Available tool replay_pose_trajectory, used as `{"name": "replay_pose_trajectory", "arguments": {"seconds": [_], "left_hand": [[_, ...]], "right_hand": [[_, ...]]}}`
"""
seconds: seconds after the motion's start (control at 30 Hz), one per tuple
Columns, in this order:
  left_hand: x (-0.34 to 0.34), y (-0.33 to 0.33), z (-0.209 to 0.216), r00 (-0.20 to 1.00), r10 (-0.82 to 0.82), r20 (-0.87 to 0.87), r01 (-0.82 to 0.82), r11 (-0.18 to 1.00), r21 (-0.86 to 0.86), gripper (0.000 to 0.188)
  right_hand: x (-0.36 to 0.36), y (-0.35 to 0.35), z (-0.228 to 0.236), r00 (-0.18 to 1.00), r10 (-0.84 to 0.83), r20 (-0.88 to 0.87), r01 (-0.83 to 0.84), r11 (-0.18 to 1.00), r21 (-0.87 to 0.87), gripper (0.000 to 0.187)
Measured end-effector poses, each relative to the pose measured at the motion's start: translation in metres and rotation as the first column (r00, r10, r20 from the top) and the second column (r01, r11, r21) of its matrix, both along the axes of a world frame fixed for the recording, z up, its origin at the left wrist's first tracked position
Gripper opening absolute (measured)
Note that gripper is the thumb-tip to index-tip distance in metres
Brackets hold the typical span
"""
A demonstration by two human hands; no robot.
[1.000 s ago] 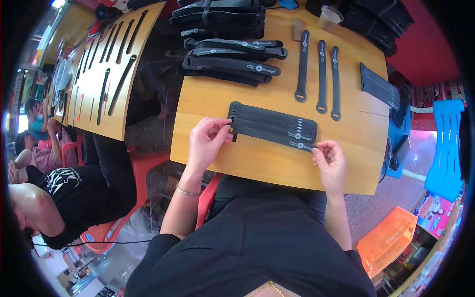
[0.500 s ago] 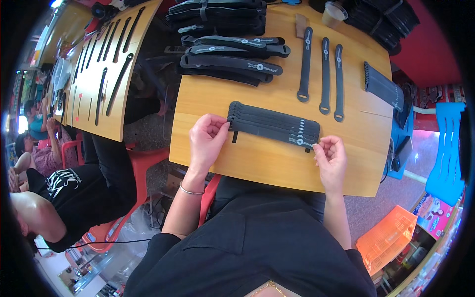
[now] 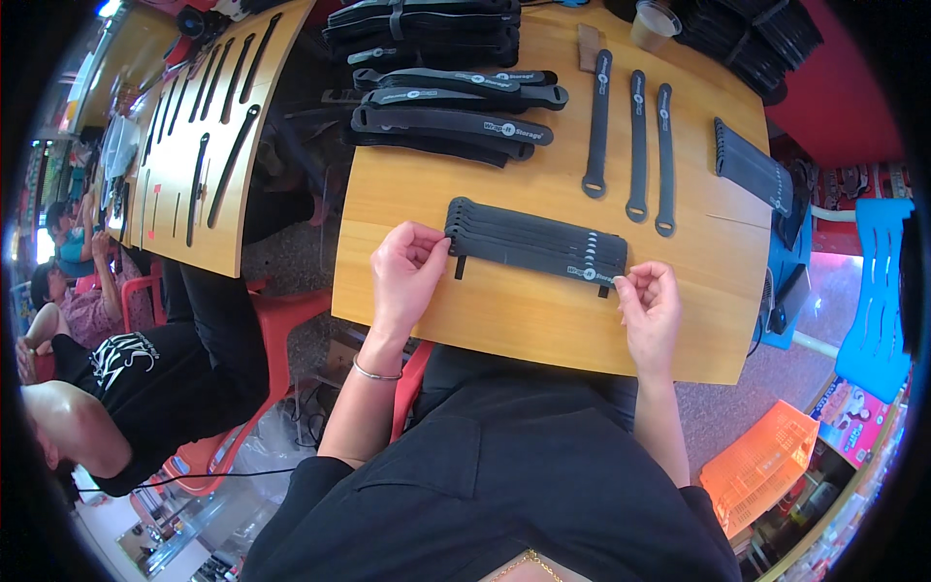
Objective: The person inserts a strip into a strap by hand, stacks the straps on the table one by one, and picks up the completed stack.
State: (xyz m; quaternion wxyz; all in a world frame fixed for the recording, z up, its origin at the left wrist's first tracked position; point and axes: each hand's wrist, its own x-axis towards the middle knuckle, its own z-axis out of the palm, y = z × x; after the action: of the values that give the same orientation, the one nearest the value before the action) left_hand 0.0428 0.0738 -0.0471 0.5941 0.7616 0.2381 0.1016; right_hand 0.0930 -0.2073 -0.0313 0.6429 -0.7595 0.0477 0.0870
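Observation:
A fanned row of several overlapping black hook-and-loop straps (image 3: 529,233) lies across the wooden table in front of me. Each strap has a looped end at the left and pale print near the right. My left hand (image 3: 412,272) pinches the left end of the nearest strap between thumb and fingers. At the opposite end, my right hand (image 3: 650,306) has its thumb and fingertips closed on that strap's right corner. Two short dark tabs stick out from under the row's near edge, one close to each hand.
Three single straps (image 3: 638,145) lie lengthwise farther back. Stacked straps (image 3: 451,126) sit at the back left, and another fanned set (image 3: 752,165) at the right edge. A cup (image 3: 656,25) stands at the back. On the left, a person (image 3: 136,388) sits by another table (image 3: 218,179).
Both hands hold nearly the same places. The nearest strap has shifted very slightly away from me, toward the rest of the row.

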Motion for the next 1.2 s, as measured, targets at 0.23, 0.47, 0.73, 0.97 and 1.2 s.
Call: {"name": "replay_pose_trajectory", "arguments": {"seconds": [0.23,0.47,0.73,0.97,1.2], "left_hand": [[0.0005,0.0006,-0.0017,1.000,0.000,-0.005,0.000,1.000,0.030,0.006],[0.0013,0.0003,-0.0029,1.000,-0.005,-0.010,0.005,0.999,0.048,0.007],[0.0018,-0.0009,-0.0008,1.000,-0.011,-0.018,0.013,0.997,0.082,0.007],[0.0024,-0.0013,-0.0006,1.000,-0.009,-0.001,0.009,0.991,0.136,0.008],[0.0019,-0.0014,-0.0006,1.000,-0.001,0.000,0.001,0.993,0.121,0.009]], "right_hand": [[0.0014,0.0018,0.0007,1.000,-0.007,0.006,0.007,1.000,-0.022,0.021],[0.0020,0.0019,0.0007,1.000,-0.015,-0.003,0.015,1.000,-0.023,0.022],[0.0021,0.0012,-0.0004,1.000,-0.025,-0.010,0.025,0.999,-0.021,0.023],[0.0026,0.0028,0.0001,1.000,-0.024,-0.002,0.024,0.999,-0.040,0.024],[0.0030,0.0045,-0.0020,0.999,-0.044,0.010,0.044,0.998,-0.037,0.022]]}}
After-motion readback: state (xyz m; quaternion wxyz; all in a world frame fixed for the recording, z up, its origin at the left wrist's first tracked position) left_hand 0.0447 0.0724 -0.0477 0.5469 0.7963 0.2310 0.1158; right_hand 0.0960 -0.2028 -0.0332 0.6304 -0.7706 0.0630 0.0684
